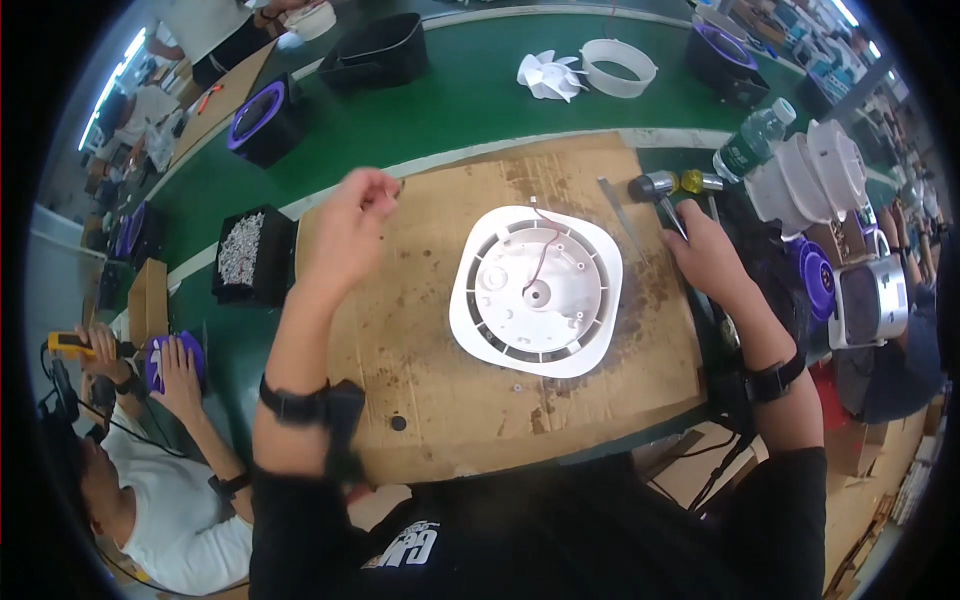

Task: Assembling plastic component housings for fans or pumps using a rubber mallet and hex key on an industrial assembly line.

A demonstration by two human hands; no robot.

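A white rounded-square fan housing point(537, 290) lies on the cardboard sheet, with a ribbed ring opening and thin dark red wires across its centre. My left hand point(350, 228) is raised to the left of it, fingers pinched, with a small dark thing at their tips that I cannot make out. At the right edge of the cardboard, my right hand point(708, 255) is closed round the metal handle of a mallet point(655, 186) with a dark and yellow head. A thin metal strip point(622, 218) rests between the housing and that hand.
Left stands a black bin point(240, 255) of small metal parts. Behind are a white fan blade point(551, 76) and white ring point(619, 69). A bottle point(755, 140) and stacked white housings point(808, 175) crowd the right. A co-worker's hand point(178, 375) holds a purple part at left.
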